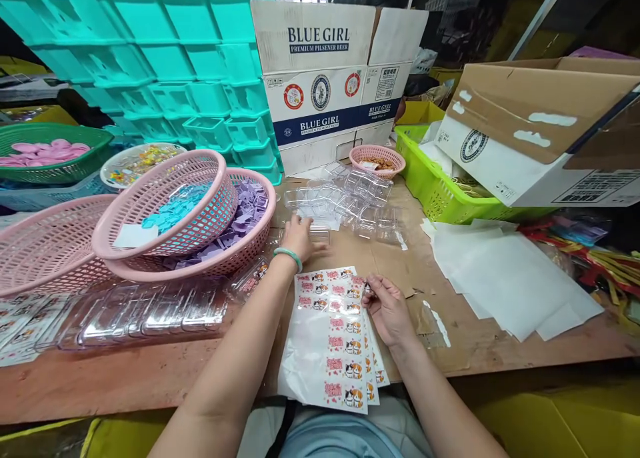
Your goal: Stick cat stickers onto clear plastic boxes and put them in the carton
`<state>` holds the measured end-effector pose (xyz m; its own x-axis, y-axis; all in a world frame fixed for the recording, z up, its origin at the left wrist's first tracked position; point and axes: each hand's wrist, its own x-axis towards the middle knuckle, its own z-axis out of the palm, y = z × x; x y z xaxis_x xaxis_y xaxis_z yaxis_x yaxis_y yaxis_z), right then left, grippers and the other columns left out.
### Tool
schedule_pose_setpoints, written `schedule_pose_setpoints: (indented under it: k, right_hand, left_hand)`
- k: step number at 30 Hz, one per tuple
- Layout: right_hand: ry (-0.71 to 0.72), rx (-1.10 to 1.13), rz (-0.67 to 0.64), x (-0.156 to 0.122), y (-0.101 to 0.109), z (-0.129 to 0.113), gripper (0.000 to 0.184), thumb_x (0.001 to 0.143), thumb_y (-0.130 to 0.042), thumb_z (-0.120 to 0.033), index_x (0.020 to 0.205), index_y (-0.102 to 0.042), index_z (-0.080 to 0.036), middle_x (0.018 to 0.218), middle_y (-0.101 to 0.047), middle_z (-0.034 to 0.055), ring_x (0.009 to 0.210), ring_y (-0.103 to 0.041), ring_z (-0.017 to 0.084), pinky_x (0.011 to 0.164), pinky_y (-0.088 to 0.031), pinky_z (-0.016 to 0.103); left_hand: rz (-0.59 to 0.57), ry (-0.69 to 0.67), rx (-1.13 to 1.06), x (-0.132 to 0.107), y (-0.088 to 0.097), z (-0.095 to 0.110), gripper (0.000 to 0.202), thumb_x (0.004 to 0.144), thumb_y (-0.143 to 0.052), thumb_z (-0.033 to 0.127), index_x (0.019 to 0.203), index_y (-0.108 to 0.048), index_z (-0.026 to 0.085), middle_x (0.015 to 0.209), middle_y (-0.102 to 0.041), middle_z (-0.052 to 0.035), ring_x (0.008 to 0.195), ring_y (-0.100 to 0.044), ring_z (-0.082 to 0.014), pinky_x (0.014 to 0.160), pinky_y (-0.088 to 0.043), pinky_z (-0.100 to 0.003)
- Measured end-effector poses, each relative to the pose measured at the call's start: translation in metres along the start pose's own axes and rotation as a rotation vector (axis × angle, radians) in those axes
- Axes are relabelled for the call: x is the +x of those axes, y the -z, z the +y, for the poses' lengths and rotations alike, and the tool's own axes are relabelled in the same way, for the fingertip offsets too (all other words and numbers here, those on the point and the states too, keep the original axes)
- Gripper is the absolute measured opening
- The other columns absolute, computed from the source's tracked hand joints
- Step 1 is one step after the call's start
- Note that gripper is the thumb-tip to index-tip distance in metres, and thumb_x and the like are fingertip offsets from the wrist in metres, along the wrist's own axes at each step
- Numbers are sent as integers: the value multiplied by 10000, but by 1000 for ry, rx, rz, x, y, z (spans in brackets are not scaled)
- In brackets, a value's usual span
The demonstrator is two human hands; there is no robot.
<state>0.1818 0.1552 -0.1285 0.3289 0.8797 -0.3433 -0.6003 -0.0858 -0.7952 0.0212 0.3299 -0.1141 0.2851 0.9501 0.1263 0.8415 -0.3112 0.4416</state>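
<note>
My left hand [300, 238], with a green bangle on the wrist, reaches forward and rests on a small clear plastic box [320, 233] at the near edge of a heap of clear boxes [350, 201]. My right hand [387, 308] pinches a small sticker at the right edge of a stack of sticker sheets [333, 331] printed with cat pictures. The sheets lie on the brown table [150, 371] right in front of me and overhang its front edge.
Pink baskets hold blue pieces [175, 208] and purple pieces [245, 218]. Clear trays [150, 311] lie at the left. White backing sheets [505, 278] lie at the right. A green basket [440, 191], beer cartons [330, 78], a small pink basket [377, 159] and teal crates [150, 51] stand behind.
</note>
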Motion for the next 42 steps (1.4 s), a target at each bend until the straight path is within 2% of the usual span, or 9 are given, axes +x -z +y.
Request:
schedule_pose_setpoints:
  k: [4,8,11,15,18,21,25,30,42]
  right_hand:
    - [80,-29,-53,-5,-9,-12,276,594,-854,-339,745,-672,-197,636,-572,-44,539,-501,79,518,-438,208]
    - [196,-145,-169,-27,-17,-27,204,683,-799,-360,756,-674,-217,660,-599,-40,593,-567,91,618,-485,223]
    - [167,-302,-272,-42,-21,-26,187,720,-770,-368,758,-675,-212,698,-619,-25,629,-594,107,652,-508,240]
    - [73,-415,-235,-44,-22,-12,250,679,-785,-407,751,-668,-198,720,-609,-19,623,-595,118,626,-540,258]
    - [79,-451,-206,-41,-21,-7,276,664,-791,-423,758,-670,-194,673,-594,-19,595,-576,118,587,-533,252]
    - [87,-536,-244,-40,-20,-9,270,679,-782,-425,758,-681,-187,635,-583,-17,556,-527,102,531,-480,228]
    - [106,-668,-314,-43,-21,-10,265,698,-767,-431,755,-697,-182,607,-550,-25,521,-432,82,478,-368,215]
    - [139,-758,-365,-45,-25,-7,283,703,-757,-450,753,-708,-175,687,-623,-1,600,-483,109,559,-374,242]
    - [92,-827,-382,-45,-34,-12,315,678,-758,-479,733,-712,-173,682,-631,3,612,-491,120,579,-368,251]
  left_hand:
    - [-32,-86,11,-21,14,9,583,677,-766,259,1214,-546,209,1204,-528,-135,1095,-550,-302,962,-421,-393]
    - [-66,-184,-57,-77,29,25,517,692,-742,308,1177,-587,218,1100,-586,-116,1032,-590,-298,924,-448,-390]
    - [-224,-182,-240,-124,28,23,556,644,-778,424,1134,-627,209,1028,-645,-108,933,-636,-288,862,-484,-389]
    - [-303,-137,-605,-157,18,6,645,625,-797,430,1209,-613,224,1217,-637,-113,1136,-581,-294,1001,-426,-404]
    - [-426,-114,-902,-160,17,-6,696,625,-810,334,1279,-579,266,1355,-567,-78,1288,-485,-269,1114,-324,-398]
    - [-518,-89,-1048,-158,19,-13,739,593,-828,270,1288,-576,285,1391,-540,-56,1344,-428,-261,1152,-266,-402]
    - [-565,-116,-1048,-154,17,-16,759,569,-842,245,1281,-583,295,1349,-578,-51,1307,-473,-261,1124,-315,-404]
    - [-593,-120,-1081,-151,13,-20,773,552,-848,224,1276,-588,295,1350,-577,-56,1310,-470,-268,1123,-310,-421]
    - [-594,-140,-1076,-151,15,-21,785,541,-853,211,1273,-587,305,1337,-589,-52,1304,-478,-271,1109,-340,-435]
